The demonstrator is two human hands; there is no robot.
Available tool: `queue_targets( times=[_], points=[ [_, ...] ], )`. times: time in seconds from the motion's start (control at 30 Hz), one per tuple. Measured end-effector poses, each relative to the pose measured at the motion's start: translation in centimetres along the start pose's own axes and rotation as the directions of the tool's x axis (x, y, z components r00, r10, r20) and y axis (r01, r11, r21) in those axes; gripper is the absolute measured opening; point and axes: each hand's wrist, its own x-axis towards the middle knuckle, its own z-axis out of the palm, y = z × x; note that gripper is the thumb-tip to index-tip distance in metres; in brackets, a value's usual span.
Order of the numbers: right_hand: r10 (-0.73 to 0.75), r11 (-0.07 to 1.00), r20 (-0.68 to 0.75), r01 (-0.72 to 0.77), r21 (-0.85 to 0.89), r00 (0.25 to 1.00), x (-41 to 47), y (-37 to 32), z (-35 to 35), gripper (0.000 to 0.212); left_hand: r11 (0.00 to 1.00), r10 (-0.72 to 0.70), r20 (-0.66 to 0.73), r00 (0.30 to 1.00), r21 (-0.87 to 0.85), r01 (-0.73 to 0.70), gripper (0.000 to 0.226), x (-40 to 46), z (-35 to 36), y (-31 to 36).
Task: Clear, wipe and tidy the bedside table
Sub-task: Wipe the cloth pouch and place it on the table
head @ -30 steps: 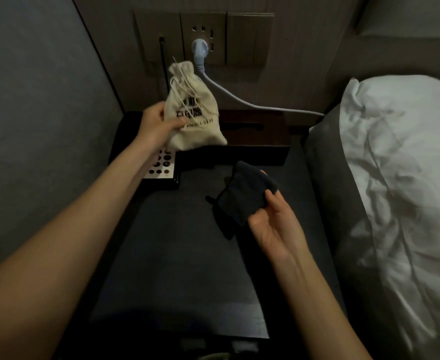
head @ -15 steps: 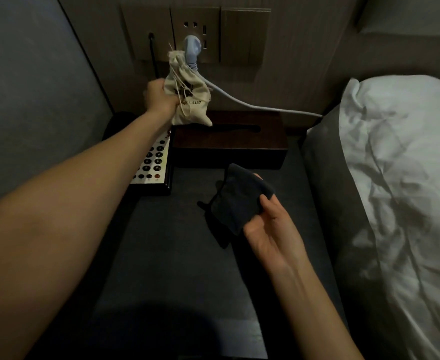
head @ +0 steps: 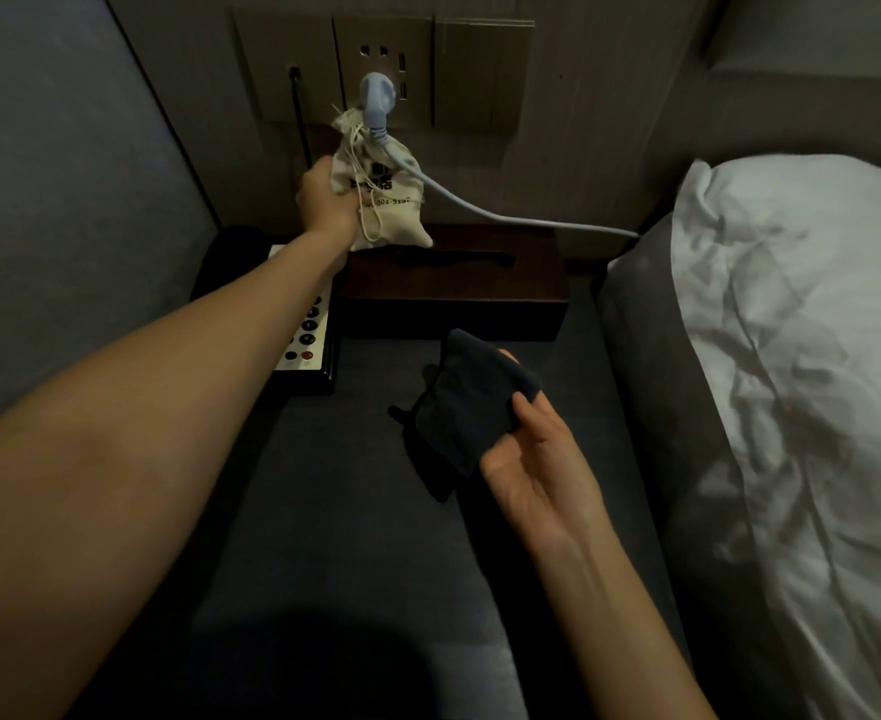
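Note:
My left hand (head: 326, 200) grips a cream drawstring pouch (head: 383, 200) with dark printing, held against the back wall just above the left end of a dark wooden tissue box (head: 454, 283). The pouch's base touches or nearly touches the box top. My right hand (head: 537, 449) pinches a folded dark cloth (head: 467, 402) above the middle of the dark bedside table (head: 334, 511). A white telephone keypad (head: 308, 330) lies at the back left, partly hidden by my left forearm.
A grey plug (head: 376, 96) sits in the wall socket panel (head: 383, 70), its cable (head: 506, 218) running right behind the bed. The pillow and bedding (head: 802, 356) border the table on the right. A grey padded wall (head: 64, 200) closes the left side.
My left hand has carried the pouch from over the phone back and right to the wall above the tissue box. My right hand with the cloth has hardly moved.

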Motion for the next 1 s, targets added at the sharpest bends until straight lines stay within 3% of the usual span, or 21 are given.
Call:
queue_targets(
  times=[0.23,0.47,0.57,0.67,0.73,0.8,0.87,1.0],
  points=[
    [0.005,1.0,0.018,-0.005,-0.002,1.0,0.1,0.0,-0.1,0.042,0.999,-0.014,-0.065,0.998,0.043,0.016,0.022,-0.3,-0.7,-0.6],
    [0.023,1.0,0.032,-0.023,-0.014,0.999,-0.4,0.3,0.2,0.039,0.989,0.15,-0.248,0.957,0.048,-0.142,0.036,-8.0,-3.8,-1.3],
    [0.053,0.998,0.04,-0.052,-0.034,0.998,-0.7,0.3,0.3,0.041,0.976,0.173,-0.07,0.982,-0.125,-0.181,0.032,-15.0,-4.1,-1.9],
    [0.103,0.991,0.086,-0.095,-0.093,0.991,-1.4,0.4,0.5,0.044,0.94,-0.011,0.256,0.967,-0.328,0.098,0.032,-20.5,-4.4,-2.1],
    [0.142,0.98,0.132,-0.12,-0.16,0.981,-2.1,0.5,0.5,0.043,0.829,-0.121,0.537,0.835,-0.407,0.383,0.038,-22.8,-5.3,-2.1],
    [0.169,0.966,0.172,-0.128,-0.227,0.971,-2.8,0.4,0.5,0.043,0.703,-0.12,0.728,0.675,-0.418,0.576,0.044,-24.4,-6.5,-2.3],
    [0.188,0.949,0.195,-0.127,-0.288,0.962,-3.5,0.4,0.3,0.041,0.66,-0.129,0.776,0.618,-0.398,0.637,0.043,-25.9,-7.5,-2.7],
    [0.118,0.875,0.139,-0.037,-0.482,0.983,-4.8,0.3,-0.8,0.037,0.594,-0.191,0.757,0.624,-0.417,0.688,0.041,-28.4,-8.7,-3.4]
  ],
)
